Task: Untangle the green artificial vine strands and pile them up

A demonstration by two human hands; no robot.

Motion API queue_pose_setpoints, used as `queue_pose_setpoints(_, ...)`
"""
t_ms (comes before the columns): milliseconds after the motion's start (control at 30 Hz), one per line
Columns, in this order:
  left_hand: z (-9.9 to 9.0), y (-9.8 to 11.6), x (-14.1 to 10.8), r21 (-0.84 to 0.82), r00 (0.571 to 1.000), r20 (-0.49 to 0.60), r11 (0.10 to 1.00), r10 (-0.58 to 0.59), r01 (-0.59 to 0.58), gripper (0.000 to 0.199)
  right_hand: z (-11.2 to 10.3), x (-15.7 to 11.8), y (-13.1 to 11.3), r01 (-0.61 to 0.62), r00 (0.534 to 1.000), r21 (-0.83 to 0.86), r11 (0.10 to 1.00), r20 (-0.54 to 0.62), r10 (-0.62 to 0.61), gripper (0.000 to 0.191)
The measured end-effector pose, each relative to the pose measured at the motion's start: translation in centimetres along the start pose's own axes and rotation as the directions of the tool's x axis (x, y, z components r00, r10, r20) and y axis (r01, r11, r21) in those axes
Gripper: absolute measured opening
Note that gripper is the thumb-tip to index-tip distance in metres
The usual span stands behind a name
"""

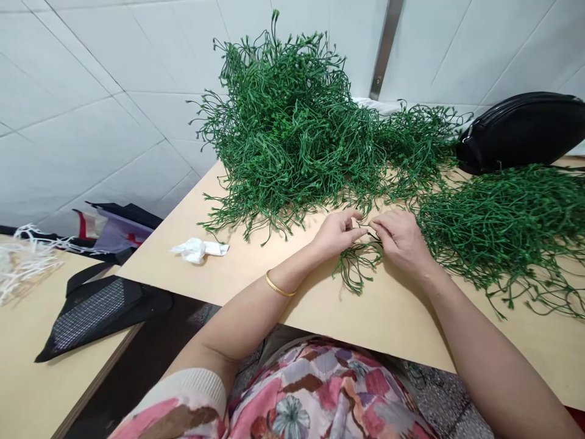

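Close together at the middle of the table, my left hand (337,233) and my right hand (402,241) work on thin green strands with small forked tips. My right thumb and forefinger pinch a strand near its end. The fingers of my left hand curl in, thumb and forefinger close to that same end; my own hand partly hides what it grips. Just below the fingertips, a small bunch of green strands (355,268) rests on the tabletop. Behind my hands rises a tall tangled heap of green strands (292,134). A lower, combed-looking pile (507,225) lies right of my right hand.
A black zipped bag (525,131) stands at the back right against the tiled wall. Crumpled white tissue (195,250) lies on the table's left part. On another table at left are white strands (27,259) and a black mesh bag (91,311).
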State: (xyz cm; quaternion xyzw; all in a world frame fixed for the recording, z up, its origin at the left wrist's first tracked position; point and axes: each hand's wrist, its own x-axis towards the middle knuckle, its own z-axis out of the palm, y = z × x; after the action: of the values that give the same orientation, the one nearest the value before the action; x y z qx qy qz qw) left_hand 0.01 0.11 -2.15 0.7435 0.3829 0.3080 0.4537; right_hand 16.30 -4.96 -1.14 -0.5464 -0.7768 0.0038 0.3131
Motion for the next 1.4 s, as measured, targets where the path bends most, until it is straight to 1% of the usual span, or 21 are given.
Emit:
queue_pose_setpoints(67,0.0,0.1,0.0,-0.114,0.997,-0.05,0.992,-0.065,0.059,0.04,-0.2,0.1,-0.5,-0.099,0.995,0.163,0.982,0.0,0.1,0.023)
queue_pose_setpoints(133,0.0,0.2,0.0,-0.152,0.995,-0.069,0.987,-0.069,0.058,0.038,-0.5,0.1,-0.7,-0.198,0.98,0.306,0.931,0.033,0.198,0.024)
queue_pose_setpoints(200,-0.2,0.3,0.1,-0.124,0.998,-0.059,0.992,-0.034,0.027,0.032,-0.7,0.1,-0.7,-0.274,0.962,0.375,0.886,0.083,0.262,0.025)
queue_pose_setpoints(267,-0.4,0.2,0.1,-0.088,1.0,-0.03,0.996,-0.002,-0.001,0.032,-0.9,0.1,-0.5,-0.297,0.955,0.371,0.88,0.14,0.263,0.025)
queue_pose_setpoints(367,-0.7,0.0,0.2,-0.075,1.0,0.003,0.997,-0.025,0.025,0.034,-1.0,0.2,-0.6,-0.241,0.957,0.322,0.916,0.234,0.17,0.021)
queue_pose_setpoints(433,-0.9,-0.1,0.2,-0.089,0.999,0.024,0.995,-0.045,0.047,0.043,-1.1,0.2,-0.7,-0.186,0.959,0.294,0.938,0.263,0.107,0.018)
queue_pose_setpoints(500,-1.0,-0.1,0.1,-0.095,0.994,0.109,0.995,-0.025,0.036,0.043,-1.0,0.2,-0.8,-0.151,0.966,0.267,0.952,0.246,0.084,0.019)
queue_pose_setpoints(567,-1.0,0.1,0.0,-0.091,0.976,0.216,0.996,0.026,-0.007,0.029,-0.8,0.2,-0.7,-0.132,0.976,0.237,0.963,0.203,0.083,0.022)
queue_pose_setpoints(633,-0.8,0.2,0.0,-0.055,0.966,0.249,0.996,0.076,-0.064,0.022,-0.5,0.2,-0.6,-0.121,0.983,0.182,0.976,0.159,0.092,0.024)
queue_pose_setpoints(800,-0.2,0.5,0.4,0.178,0.983,0.107,0.97,0.147,-0.165,0.03,0.6,0.3,-1.6,-0.184,0.983,-0.151,0.971,-0.015,0.183,0.024)
queue_pose_setpoints(900,-0.1,0.7,0.4,0.18,0.977,0.057,0.96,0.206,-0.213,0.032,0.8,0.8,-2.7,-0.182,0.983,-0.351,0.919,-0.093,0.159,0.018)
queue_pose_setpoints(967,-0.2,0.7,0.3,0.124,0.969,0.044,0.961,0.244,-0.248,0.033,0.6,1.0,-3.0,-0.165,0.986,-0.365,0.916,-0.091,0.141,0.017)
queue_pose_setpoints(1033,-0.5,0.5,0.4,0.086,0.965,0.028,0.961,0.262,-0.263,0.032,0.0,1.0,-2.9,-0.17,0.985,-0.245,0.954,-0.041,0.165,0.019)
queue_pose_setpoints(1100,-1.1,-0.1,0.6,0.087,0.968,-0.012,0.964,0.252,-0.25,0.031,-1.2,0.6,-2.4,-0.184,0.979,0.019,0.983,0.091,0.182,0.023)
queue_pose_setpoints(1167,-1.9,-0.8,1.1,0.083,0.97,-0.108,0.974,0.219,-0.211,0.029,-3.0,-0.1,-1.7,-0.231,0.968,0.332,0.915,0.174,0.182,0.027)
queue_pose_setpoints(1200,-2.2,-1.1,1.4,0.058,0.965,-0.175,0.98,0.196,-0.189,0.028,-4.1,-0.5,-1.3,-0.259,0.966,0.446,0.857,0.137,0.221,0.026)
queue_pose_setpoints(1233,-2.3,-1.4,1.6,0.02,0.958,-0.232,0.985,0.169,-0.169,0.026,-5.3,-0.9,-0.9,-0.28,0.951,0.516,0.81,0.034,0.307,0.025)
queue_pose_setpoints(1267,-2.4,-1.5,1.8,-0.025,0.955,-0.257,0.987,0.147,-0.158,0.023,-6.5,-1.3,-0.6,-0.284,0.914,0.525,0.802,-0.104,0.392,0.024)
queue_pose_setpoints(1333,-2.0,-1.3,2.0,-0.118,0.968,-0.225,0.983,0.112,-0.141,0.02,-9.0,-1.9,0.3,-0.317,0.815,0.327,0.89,-0.386,0.432,0.028)
queue_pose_setpoints(1367,-1.7,-1.1,1.9,-0.162,0.976,-0.193,0.978,0.099,-0.131,0.019,-10.0,-2.1,0.8,-0.363,0.78,0.174,0.915,-0.48,0.401,0.031)
queue_pose_setpoints(1400,-1.4,-0.8,1.8,-0.21,0.982,-0.171,0.97,0.083,-0.118,0.019,-10.9,-2.4,1.4,-0.433,0.773,0.013,0.901,-0.509,0.379,0.034)
